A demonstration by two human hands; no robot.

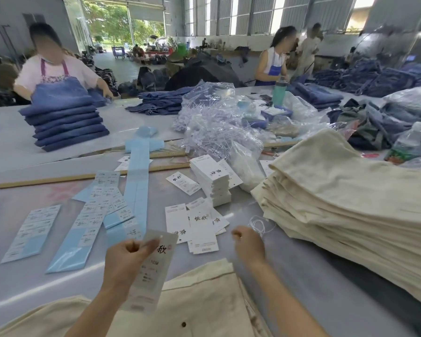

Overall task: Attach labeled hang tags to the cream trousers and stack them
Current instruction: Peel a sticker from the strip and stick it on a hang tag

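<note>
My left hand (125, 261) pinches a white hang tag (153, 271) with a size sticker, held upright above a pair of cream trousers (199, 305) lying at the table's near edge. My right hand (248, 244) is curled into a loose fist beside a coil of white string (260, 224); whether it holds the string is unclear. Loose hang tags (199, 227) lie just beyond my hands, and a tall pile of tags (212, 181) stands behind them. A high stack of folded cream trousers (350, 205) fills the right side.
Blue sticker strips (88, 215) lie at left. Clear bags of plastic fasteners (214, 122) sit mid-table, a water bottle (408, 144) at right. Folded jeans (66, 122) stand on the far table, where two people work.
</note>
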